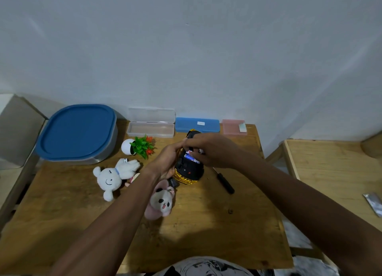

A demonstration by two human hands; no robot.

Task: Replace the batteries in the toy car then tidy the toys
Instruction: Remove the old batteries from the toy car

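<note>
Two hands meet over the toy car (pixel 189 168) at mid-tabletop (pixel 206 224), and the car is flipped belly-up, black underside showing, gold body peeking out at the near end. Left hand (pixel 166 162) has it by the left flank, grip curled round the body. Right hand (pixel 213 151) comes over from the other side, fingers bent down onto the open compartment, grip pinching a battery (pixel 200 151) whose metal end pokes out between the fingers. A blue battery (pixel 189 157) sits in the compartment just beside it. Whether the car rests on the wood or hangs just above it, I cannot tell. Black screwdriver (pixel 224 182) lies to the right of the car, apart from it. Under the left forearm, a pink panda plush (pixel 161 201) lies face-up; further left, a white plush (pixel 113 176) sprawls on its back. Beyond that, a small white plant pot (pixel 127 147) is tipped on its side. Along the wall: a blue-lidded container (pixel 76 133), an open clear case (pixel 151 129), a blue case (pixel 197 125) and a pink case (pixel 234 126).
</note>
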